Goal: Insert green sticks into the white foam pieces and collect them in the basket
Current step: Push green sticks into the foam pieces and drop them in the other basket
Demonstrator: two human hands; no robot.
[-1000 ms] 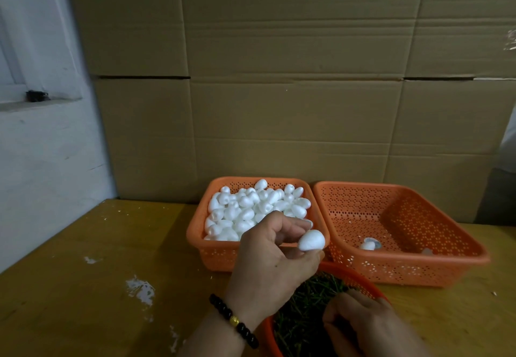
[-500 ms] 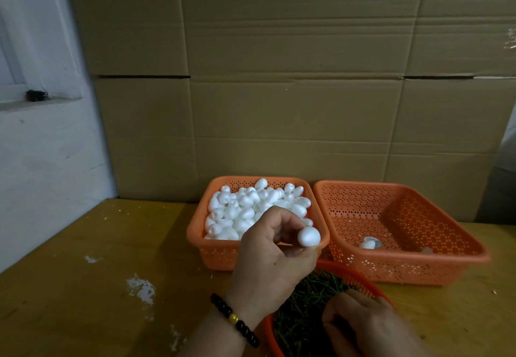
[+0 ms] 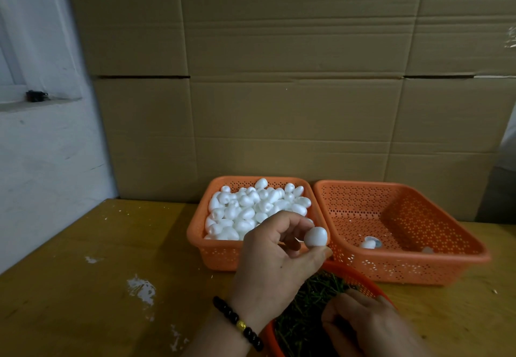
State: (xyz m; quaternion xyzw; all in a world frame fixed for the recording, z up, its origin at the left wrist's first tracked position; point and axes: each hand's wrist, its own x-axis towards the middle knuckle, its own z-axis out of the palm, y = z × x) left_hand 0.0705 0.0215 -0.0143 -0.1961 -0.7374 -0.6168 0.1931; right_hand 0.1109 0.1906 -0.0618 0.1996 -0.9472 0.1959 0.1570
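My left hand (image 3: 275,264) pinches a white foam piece (image 3: 315,236) between thumb and fingertips, in front of the left orange basket (image 3: 220,253). That basket is heaped with white foam pieces (image 3: 251,211). The right orange basket (image 3: 458,245) holds a couple of foam pieces (image 3: 368,243) on its floor. Nearest me, a round red bowl (image 3: 363,278) is full of green sticks (image 3: 310,306). My right hand (image 3: 363,326) reaches into the bowl with curled fingers; whether it grips a stick is hidden.
The baskets stand on a yellow wooden table (image 3: 97,287) with white paint marks. A wall of cardboard boxes (image 3: 279,91) rises right behind the baskets. A white wall (image 3: 42,147) closes the left side.
My left hand has turned the foam piece slightly between its fingertips and kept its place. My right hand stays in the stick bowl.
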